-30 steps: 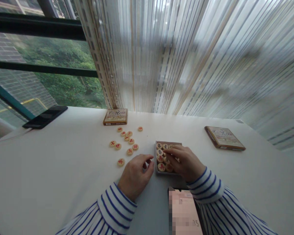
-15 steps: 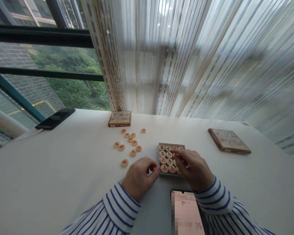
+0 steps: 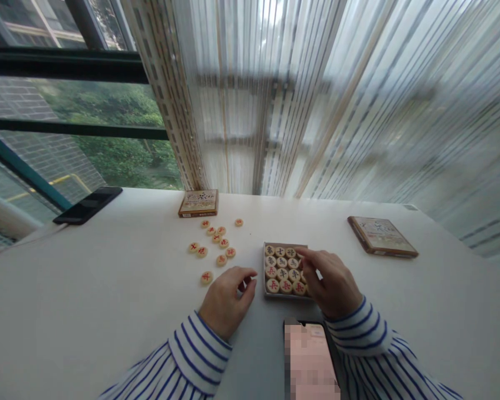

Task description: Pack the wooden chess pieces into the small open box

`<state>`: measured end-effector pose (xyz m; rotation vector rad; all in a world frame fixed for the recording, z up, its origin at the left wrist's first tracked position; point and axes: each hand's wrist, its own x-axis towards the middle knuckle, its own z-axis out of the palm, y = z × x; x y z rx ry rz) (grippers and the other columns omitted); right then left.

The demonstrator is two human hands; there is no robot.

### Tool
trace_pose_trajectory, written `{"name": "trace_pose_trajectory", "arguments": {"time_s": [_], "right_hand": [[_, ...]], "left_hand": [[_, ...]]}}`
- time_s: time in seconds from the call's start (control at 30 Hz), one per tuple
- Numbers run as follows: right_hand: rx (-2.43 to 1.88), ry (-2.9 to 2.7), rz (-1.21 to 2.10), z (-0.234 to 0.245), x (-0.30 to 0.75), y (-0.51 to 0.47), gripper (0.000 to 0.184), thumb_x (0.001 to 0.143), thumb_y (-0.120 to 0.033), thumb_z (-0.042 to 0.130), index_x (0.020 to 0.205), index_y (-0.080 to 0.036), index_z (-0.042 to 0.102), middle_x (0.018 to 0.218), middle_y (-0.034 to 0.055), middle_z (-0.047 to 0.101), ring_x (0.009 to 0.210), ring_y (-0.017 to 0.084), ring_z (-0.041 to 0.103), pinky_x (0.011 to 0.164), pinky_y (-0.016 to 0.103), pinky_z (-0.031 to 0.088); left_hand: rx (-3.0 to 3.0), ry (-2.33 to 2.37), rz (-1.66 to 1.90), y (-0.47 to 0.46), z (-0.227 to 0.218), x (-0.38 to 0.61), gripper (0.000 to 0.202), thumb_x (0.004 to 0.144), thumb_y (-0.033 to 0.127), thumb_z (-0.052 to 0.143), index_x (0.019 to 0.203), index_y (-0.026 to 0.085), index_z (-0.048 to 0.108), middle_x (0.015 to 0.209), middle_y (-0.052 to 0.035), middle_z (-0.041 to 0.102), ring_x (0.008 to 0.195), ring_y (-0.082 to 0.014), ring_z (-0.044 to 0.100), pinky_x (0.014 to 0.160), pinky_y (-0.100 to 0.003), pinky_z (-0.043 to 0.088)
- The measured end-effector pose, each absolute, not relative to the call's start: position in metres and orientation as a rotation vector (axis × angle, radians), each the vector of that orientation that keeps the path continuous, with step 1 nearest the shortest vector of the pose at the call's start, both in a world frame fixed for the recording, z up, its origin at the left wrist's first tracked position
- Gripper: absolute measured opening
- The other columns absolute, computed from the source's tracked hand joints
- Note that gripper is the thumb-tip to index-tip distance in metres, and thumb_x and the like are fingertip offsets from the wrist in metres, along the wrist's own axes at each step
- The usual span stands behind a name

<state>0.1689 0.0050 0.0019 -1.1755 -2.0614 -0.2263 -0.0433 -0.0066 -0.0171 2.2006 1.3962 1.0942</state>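
Note:
A small open box (image 3: 265,294) on the white table (image 3: 87,294) holds rows of round wooden Chinese chess pieces (image 3: 281,275). My right hand (image 3: 331,280) lies over the box's right side, forefinger stretched out onto a piece near the far right corner, other fingers curled. My left hand (image 3: 227,297) rests on the table just left of the box, fingers curled loosely, holding nothing that I can see. Several loose pieces with red characters (image 3: 216,247) lie scattered further left and beyond it.
A box lid (image 3: 199,203) lies at the far edge by the striped curtain, another flat lid (image 3: 381,235) to the right. A dark phone (image 3: 87,205) sits at the far left corner. A phone (image 3: 310,358) with a lit screen lies near me between my sleeves.
My right hand has slid rightward off the box, uncovering more of the pieces inside, with its forefinger now pointing at the far right. My left hand stays beside the box.

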Motion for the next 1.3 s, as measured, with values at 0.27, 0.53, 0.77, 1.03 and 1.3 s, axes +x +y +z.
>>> {"name": "trace_pose_trajectory", "arguments": {"time_s": [0.27, 0.53, 0.77, 1.03, 1.3], "right_hand": [[-1.161, -2.022, -0.242, 0.005, 0.167, 0.003, 0.021, 0.083, -0.015, 0.041, 0.091, -0.013, 0.060, 0.061, 0.0016, 0.059, 0.055, 0.013, 0.051, 0.057, 0.027, 0.039], [-1.148, -2.038, -0.235, 0.005, 0.165, 0.003, 0.020, 0.081, -0.014, 0.042, 0.092, -0.014, 0.058, 0.070, 0.0046, 0.063, 0.063, 0.016, 0.055, 0.059, 0.029, 0.040], [-1.114, -2.068, -0.214, 0.003, 0.170, 0.004, 0.019, 0.083, -0.016, 0.043, 0.095, -0.015, 0.058, 0.066, 0.0028, 0.061, 0.060, 0.014, 0.055, 0.057, 0.027, 0.041], [-1.030, -2.051, -0.162, 0.011, 0.159, 0.003, 0.018, 0.082, -0.015, 0.044, 0.095, -0.016, 0.057, 0.075, 0.0048, 0.065, 0.066, 0.016, 0.059, 0.059, 0.029, 0.045], [-1.019, -2.090, -0.159, 0.010, 0.154, 0.000, 0.017, 0.083, -0.015, 0.047, 0.097, -0.017, 0.057, 0.076, 0.0052, 0.064, 0.068, 0.016, 0.058, 0.060, 0.029, 0.044]], "left_hand": [[2.170, 1.408, 1.118, -0.010, -0.016, -0.042, 0.014, 0.077, 0.017, 0.049, 0.082, 0.015, 0.062, 0.065, -0.0019, 0.063, 0.056, -0.0110, 0.057, 0.054, -0.022, 0.048], [2.119, 1.516, 1.186, -0.030, -0.008, -0.057, 0.013, 0.077, 0.021, 0.051, 0.082, 0.017, 0.063, 0.063, -0.0002, 0.062, 0.054, -0.0106, 0.055, 0.053, -0.021, 0.047], [1.875, 1.804, 1.242, -0.033, 0.013, -0.098, 0.021, 0.077, 0.033, 0.053, 0.085, 0.018, 0.064, 0.068, -0.0013, 0.065, 0.056, -0.0123, 0.056, 0.052, -0.023, 0.047], [1.832, 1.932, 1.204, 0.003, 0.030, -0.122, 0.030, 0.076, 0.035, 0.050, 0.091, 0.014, 0.065, 0.073, -0.0030, 0.065, 0.058, -0.0129, 0.056, 0.056, -0.025, 0.047], [2.072, 1.793, 0.877, 0.001, -0.015, -0.128, 0.033, 0.065, 0.037, 0.066, 0.090, 0.015, 0.066, 0.075, -0.0031, 0.062, 0.059, -0.0131, 0.055, 0.060, -0.026, 0.048]]}}
